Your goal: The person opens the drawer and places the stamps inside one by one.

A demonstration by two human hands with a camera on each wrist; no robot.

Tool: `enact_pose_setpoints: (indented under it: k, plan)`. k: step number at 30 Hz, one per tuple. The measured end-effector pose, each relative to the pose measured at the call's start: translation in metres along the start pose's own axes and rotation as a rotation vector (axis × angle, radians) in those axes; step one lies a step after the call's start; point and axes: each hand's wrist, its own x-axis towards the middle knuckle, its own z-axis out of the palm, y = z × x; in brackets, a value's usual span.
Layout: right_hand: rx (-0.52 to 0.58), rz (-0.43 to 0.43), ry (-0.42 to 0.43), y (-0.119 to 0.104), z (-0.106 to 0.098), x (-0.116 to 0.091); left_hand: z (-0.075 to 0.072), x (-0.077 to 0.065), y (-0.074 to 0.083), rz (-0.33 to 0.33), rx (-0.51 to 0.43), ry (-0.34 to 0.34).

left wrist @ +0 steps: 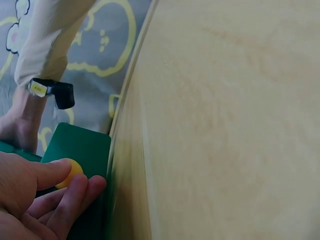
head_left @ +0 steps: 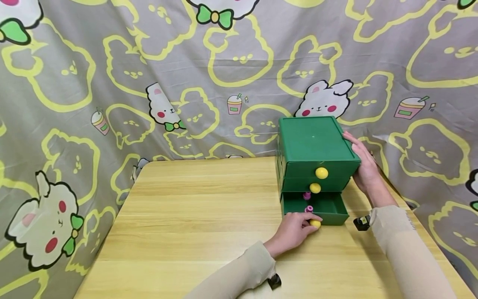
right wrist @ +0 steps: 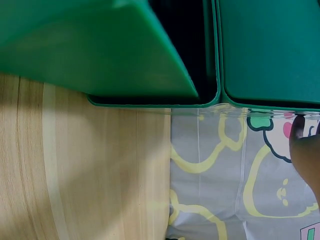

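A green drawer cabinet [head_left: 317, 139] stands at the right back of the table, its bottom drawer [head_left: 336, 219] pulled out. My left hand [head_left: 291, 232] pinches that drawer's yellow knob [head_left: 315, 224] between thumb and fingers; the left wrist view shows this grip on the knob [left wrist: 72, 172] closely. Inside the drawer, toward its left side, are a small purple peg-like piece [head_left: 307, 195] and another purple piece [head_left: 309, 209] nearer the front. With fingers extended, my right hand [head_left: 364, 164] rests against the cabinet's right side. In the right wrist view, only part of this hand [right wrist: 306, 155] shows.
Two upper drawers, with a top yellow knob [head_left: 322, 173] and a middle one [head_left: 315, 188], are pushed in. The wooden table [head_left: 194, 207] extends to the left. A patterned grey curtain [head_left: 224, 62] hangs behind and on both sides.
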Motion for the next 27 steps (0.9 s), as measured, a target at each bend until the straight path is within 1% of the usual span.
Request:
enact_pose_setpoints:
  k: [10,17,27]
  plan:
    - [-0.017,0.001,-0.001,0.0,0.0,0.001,-0.002,0.005,-0.002,0.002,-0.016,-0.004]
    - [-0.01,-0.002,-0.007,0.0,0.0,0.0,-0.004,0.01,-0.004,0.001,-0.021,0.004]
    - [-0.005,-0.002,-0.008,0.0,0.0,0.0,-0.005,0.014,-0.008,0.003,-0.016,-0.003]
